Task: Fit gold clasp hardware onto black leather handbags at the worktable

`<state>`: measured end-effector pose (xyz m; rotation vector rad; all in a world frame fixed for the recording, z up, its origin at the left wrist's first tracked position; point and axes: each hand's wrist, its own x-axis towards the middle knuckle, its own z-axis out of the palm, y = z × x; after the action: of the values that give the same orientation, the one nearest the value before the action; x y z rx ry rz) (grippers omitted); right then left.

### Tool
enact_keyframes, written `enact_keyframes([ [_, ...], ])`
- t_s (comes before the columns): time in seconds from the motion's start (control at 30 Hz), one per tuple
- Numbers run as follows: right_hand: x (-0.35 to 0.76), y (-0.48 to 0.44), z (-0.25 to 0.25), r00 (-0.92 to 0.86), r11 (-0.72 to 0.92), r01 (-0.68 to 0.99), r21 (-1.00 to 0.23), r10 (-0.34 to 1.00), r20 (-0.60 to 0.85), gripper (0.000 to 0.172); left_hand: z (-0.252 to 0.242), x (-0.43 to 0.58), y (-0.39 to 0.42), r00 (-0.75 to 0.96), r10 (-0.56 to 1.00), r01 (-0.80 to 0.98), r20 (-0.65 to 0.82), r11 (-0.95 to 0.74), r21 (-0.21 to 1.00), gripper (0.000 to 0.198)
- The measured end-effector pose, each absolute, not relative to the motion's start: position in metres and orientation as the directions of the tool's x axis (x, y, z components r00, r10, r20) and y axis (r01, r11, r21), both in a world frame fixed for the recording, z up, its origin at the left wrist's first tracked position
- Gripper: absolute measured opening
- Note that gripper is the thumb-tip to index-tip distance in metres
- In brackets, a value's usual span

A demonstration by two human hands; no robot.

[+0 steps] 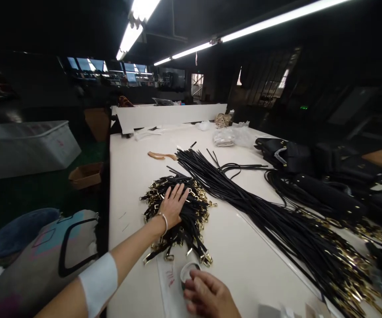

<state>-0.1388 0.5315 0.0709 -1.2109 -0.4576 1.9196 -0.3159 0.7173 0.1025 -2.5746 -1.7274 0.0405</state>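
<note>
My left hand (pixel 174 204), with a pale bracelet at the wrist, lies with outstretched fingers on a heap of short black straps (pixel 191 216) with gold-coloured clasps and buckles. Close to the table's front edge is my right hand (pixel 211 293), its fingers curled in and the thumb near the index finger. Just behind those fingers stands a small round container (pixel 187 268) with a white rim, partly covered by them. Whether the fingers grip anything is hidden. A white strip with reddish writing (pixel 170 278) lies beside the container.
A long bundle of black straps (pixel 244 198) with gold clasps runs across the white table (pixel 128 176). Tan straps (pixel 161 155) lie behind the heap. Black bags (pixel 286 154) are at the right, near another person's arm (pixel 381 159). A white bin (pixel 28 145) stands left.
</note>
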Motion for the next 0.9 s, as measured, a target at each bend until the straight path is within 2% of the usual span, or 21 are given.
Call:
enact_keyframes([
  [0.1, -0.161, 0.573, 0.069, -0.204, -0.616, -0.551, -0.563, 0.753, -0.626, 0.078, 0.096, -0.323, 0.776, 0.323, 0.935, 0.944, -0.144, -0.329, -0.015, 0.133],
  [0.17, -0.170, 0.598, 0.065, -0.198, -0.605, -0.587, -0.537, 0.751, -0.630, 0.081, 0.086, -0.322, 0.810, 0.294, 0.924, 0.953, -0.245, -0.302, 0.006, 0.137],
  [0.27, -0.180, 0.632, 0.055, -0.195, -0.618, -0.615, -0.490, 0.721, -0.665, 0.079, 0.074, -0.316, 0.844, 0.284, 0.903, 0.957, -0.321, -0.290, 0.031, 0.137],
  [0.4, -0.184, 0.668, 0.042, -0.183, -0.589, -0.656, -0.472, 0.730, -0.658, 0.070, 0.073, -0.310, 0.858, 0.311, 0.897, 0.948, -0.315, -0.315, 0.040, 0.119],
  [0.53, -0.184, 0.681, 0.033, -0.130, -0.491, -0.728, -0.479, 0.784, -0.607, 0.068, 0.079, -0.306, 0.843, 0.321, 0.913, 0.943, -0.252, -0.333, -0.005, 0.097],
  [0.8, -0.194, 0.662, 0.028, -0.064, -0.313, -0.839, -0.445, 0.869, -0.491, 0.075, 0.092, -0.281, 0.745, 0.305, 0.946, 0.945, -0.108, -0.315, -0.084, 0.047],
  [0.9, -0.191, 0.649, 0.026, -0.061, -0.316, -0.836, -0.449, 0.866, -0.497, 0.075, 0.084, -0.269, 0.701, 0.299, 0.952, 0.948, -0.067, -0.304, -0.091, 0.043],
])
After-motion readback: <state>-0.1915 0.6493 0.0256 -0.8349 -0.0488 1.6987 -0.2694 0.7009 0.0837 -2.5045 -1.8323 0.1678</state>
